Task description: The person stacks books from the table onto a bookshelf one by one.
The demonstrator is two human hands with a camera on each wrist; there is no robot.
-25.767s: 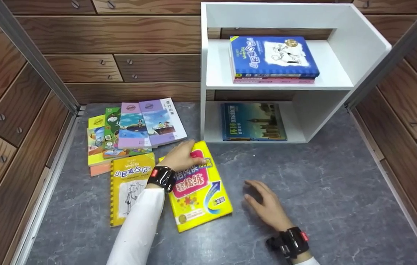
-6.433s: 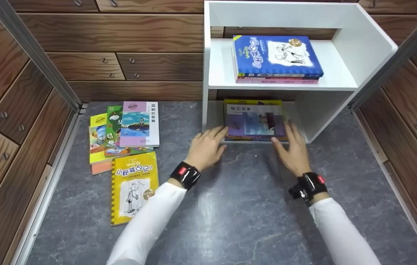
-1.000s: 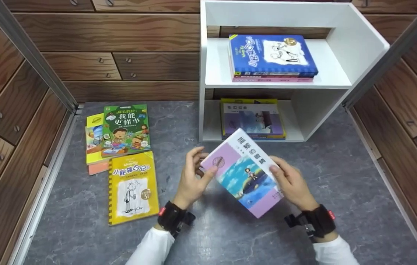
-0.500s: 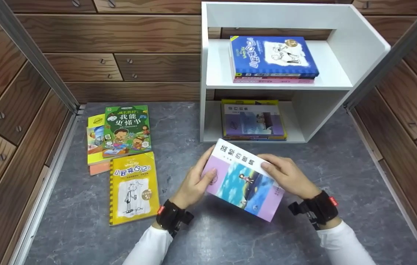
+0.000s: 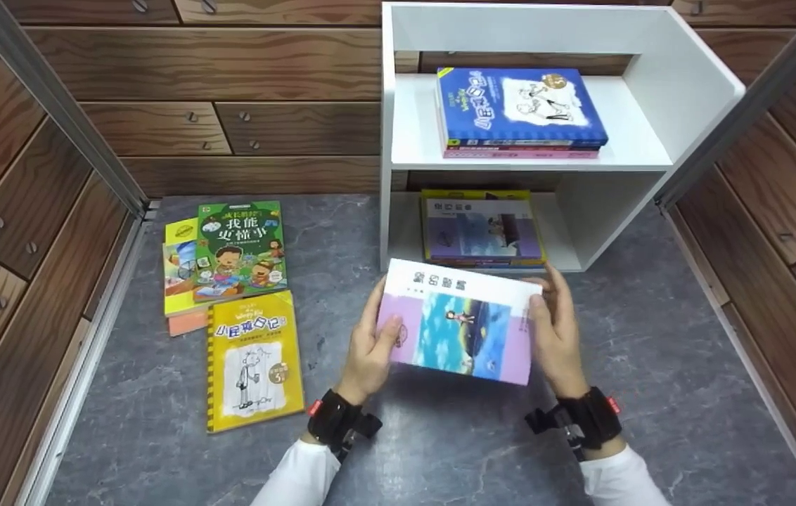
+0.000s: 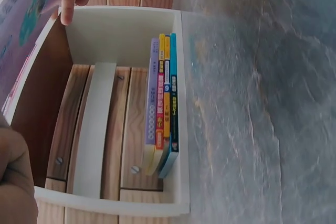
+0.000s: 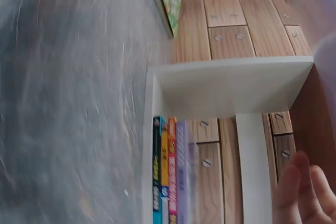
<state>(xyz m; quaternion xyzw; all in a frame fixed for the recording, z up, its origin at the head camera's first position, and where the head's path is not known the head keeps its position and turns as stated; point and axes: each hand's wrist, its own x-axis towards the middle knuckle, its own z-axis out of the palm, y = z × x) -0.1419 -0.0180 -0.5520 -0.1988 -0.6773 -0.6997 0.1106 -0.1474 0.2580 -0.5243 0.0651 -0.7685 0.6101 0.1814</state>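
Both hands hold a lilac and white paperback book in front of the white shelf, with its sea picture facing up. My left hand grips its left end, thumb on the cover. At the right end my right hand has its thumb at the cover's edge and fingers reaching behind. In the left wrist view the book fills the upper left corner, above part of the left hand. On the lower shelf lies a stack topped by another lilac book. In the right wrist view, right-hand fingers show at lower right.
The white two-tier shelf has a blue book topping the upper stack. At left on the grey floor lie a green book over others and a yellow comic book. Wooden-look walls close in the sides and back.
Earlier, a yellow workbook and a lilac book went from the left floor to the lower shelf. The second lilac book left the pile; over the last second it has turned nearly level in both hands.
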